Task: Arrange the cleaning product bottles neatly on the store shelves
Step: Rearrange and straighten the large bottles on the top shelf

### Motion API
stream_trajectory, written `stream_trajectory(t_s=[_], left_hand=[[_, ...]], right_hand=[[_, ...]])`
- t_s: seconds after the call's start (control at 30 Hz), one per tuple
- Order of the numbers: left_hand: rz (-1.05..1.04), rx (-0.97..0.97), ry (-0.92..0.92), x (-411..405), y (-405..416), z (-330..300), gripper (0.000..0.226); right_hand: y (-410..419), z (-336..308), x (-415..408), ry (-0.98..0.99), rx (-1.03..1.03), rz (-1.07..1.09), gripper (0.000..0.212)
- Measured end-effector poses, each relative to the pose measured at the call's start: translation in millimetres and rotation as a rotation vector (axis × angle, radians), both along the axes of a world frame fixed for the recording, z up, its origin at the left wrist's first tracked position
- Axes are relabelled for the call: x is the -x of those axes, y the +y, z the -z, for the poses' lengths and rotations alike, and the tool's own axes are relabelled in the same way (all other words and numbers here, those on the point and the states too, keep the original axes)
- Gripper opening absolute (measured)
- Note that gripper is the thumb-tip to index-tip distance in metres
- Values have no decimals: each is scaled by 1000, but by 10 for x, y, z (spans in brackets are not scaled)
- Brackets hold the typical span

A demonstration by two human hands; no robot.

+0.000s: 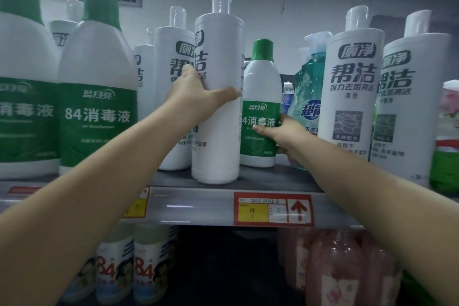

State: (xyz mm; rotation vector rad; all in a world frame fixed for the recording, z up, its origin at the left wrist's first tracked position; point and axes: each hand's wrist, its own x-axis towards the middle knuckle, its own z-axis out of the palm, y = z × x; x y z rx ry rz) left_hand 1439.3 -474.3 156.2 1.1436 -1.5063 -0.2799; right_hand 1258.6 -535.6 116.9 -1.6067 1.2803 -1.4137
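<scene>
My left hand [196,97] grips a tall white toilet-cleaner bottle [218,136] with a clear cap, standing near the front edge of the upper shelf [198,206]. Just to its right, my right hand [280,131] holds a small white bottle with a green cap and green label [260,82], which stands further back. More tall white bottles [171,112] stand behind the left one. Two matching white bottles [347,87] stand on the right.
Two large green-capped disinfectant bottles [96,82] fill the shelf's left. A teal pump bottle [308,92] sits behind my right hand. A red and yellow price tag [273,208] marks the shelf edge. Below are small "84" bottles [149,273] and pink bottles [335,268].
</scene>
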Motion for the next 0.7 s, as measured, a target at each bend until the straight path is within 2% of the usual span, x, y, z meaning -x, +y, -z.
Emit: stream_trajectory(t_s=[0.17, 0.37, 0.57, 0.63, 0.7], left_hand=[[-41, -14, -12, 1, 52, -1, 68], [-178, -1, -120, 13, 144, -1, 73], [-227, 59, -172, 29, 192, 19, 77], [-246, 82, -211, 19, 213, 37, 83], [-270, 106, -267, -7, 260, 68, 87]], right_hand=[[-84, -10, -4, -3, -31, -34, 24], [-82, 8, -57, 232, 96, 157, 42], [-49, -58, -87, 311, 187, 294, 56], [39, -84, -94, 382, 302, 386, 58], [171, -113, -135, 410, 507, 426, 66]])
